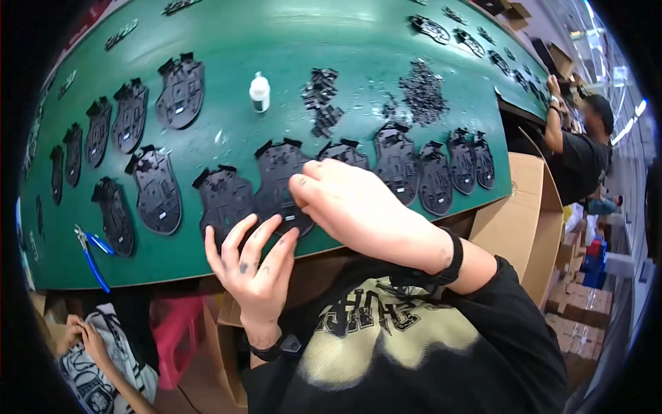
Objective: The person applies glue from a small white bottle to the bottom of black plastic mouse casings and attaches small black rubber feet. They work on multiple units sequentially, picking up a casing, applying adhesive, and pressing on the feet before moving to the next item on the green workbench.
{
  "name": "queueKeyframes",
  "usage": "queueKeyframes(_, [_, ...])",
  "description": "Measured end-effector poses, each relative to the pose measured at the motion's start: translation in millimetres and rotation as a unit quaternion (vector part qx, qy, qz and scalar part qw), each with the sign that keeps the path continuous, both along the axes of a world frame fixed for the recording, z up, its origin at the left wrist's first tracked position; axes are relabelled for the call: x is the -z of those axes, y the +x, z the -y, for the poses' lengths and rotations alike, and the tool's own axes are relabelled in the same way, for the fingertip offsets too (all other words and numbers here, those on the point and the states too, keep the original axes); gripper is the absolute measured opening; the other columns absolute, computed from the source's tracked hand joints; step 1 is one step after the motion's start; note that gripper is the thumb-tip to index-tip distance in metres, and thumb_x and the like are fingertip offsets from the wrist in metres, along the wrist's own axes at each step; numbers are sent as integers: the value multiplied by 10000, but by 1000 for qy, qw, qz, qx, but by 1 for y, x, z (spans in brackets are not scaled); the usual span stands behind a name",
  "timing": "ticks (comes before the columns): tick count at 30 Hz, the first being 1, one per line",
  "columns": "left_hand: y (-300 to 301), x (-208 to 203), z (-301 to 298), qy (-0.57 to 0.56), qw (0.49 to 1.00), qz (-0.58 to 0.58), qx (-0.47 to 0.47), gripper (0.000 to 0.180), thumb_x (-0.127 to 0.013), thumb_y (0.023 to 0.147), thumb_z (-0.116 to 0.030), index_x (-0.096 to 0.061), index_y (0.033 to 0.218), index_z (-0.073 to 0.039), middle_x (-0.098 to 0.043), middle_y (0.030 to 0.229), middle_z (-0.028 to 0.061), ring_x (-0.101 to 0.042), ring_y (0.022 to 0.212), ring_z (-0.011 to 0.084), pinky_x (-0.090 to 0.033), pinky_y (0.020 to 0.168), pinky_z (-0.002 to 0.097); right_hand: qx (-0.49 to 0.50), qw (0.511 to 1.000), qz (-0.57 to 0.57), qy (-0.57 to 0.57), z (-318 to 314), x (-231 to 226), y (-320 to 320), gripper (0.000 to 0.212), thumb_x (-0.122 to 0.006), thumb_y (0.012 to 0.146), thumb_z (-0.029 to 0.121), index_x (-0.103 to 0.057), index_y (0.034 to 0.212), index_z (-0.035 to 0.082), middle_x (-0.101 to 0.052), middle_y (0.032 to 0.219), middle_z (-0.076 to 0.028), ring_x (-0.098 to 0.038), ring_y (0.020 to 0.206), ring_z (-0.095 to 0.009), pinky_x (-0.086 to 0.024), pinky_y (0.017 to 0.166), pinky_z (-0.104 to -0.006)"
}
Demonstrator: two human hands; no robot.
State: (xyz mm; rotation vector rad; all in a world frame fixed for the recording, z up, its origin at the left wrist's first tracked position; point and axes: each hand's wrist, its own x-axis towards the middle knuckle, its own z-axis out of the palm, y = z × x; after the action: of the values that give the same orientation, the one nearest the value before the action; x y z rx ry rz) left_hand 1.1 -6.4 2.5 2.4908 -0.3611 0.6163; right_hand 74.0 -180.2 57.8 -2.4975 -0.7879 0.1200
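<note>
Black shield-shaped plastic shells stand in rows on the green table. My left hand (258,272) has its fingers spread at the near edges of a black shell (224,200) and the neighbouring black shell (279,169); whether the fingertips press on them I cannot tell. My right hand (352,200) is closed, thumb and fingers bent together over the right side of that neighbouring shell. Anything between its fingertips is hidden. Behind the right hand, another black shell (345,153) is partly covered.
On the green table (234,41) are a white bottle (260,93), a pile of small black pieces (422,93), larger black clips (322,100) and blue-handled cutters (93,255). A cardboard box (514,207) stands by the right edge. Other people sit at right and lower left.
</note>
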Motion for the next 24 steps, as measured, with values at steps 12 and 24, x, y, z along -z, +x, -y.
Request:
queueKeyframes(12, [10,-27,8,114,983,-58,129,439,-654,699,-4,-669,1135,-58,-589,1087,80,-568,1038,254,-442,974,466,155,977,130,64,102,-37,36,96,-680,799,60,-702,885,24,-645,839,-107,-642,768,-256,-512,681,-321])
queueKeyframes(24, [10,-35,16,209,964,-30,163,431,-608,682,-76,-652,1082,78,-597,1065,135,-570,1013,282,-453,963,465,36,988,124,-90,160,1,67,132,-674,776,50,-695,905,31,-630,921,-85,-618,893,-280,-501,795,-361])
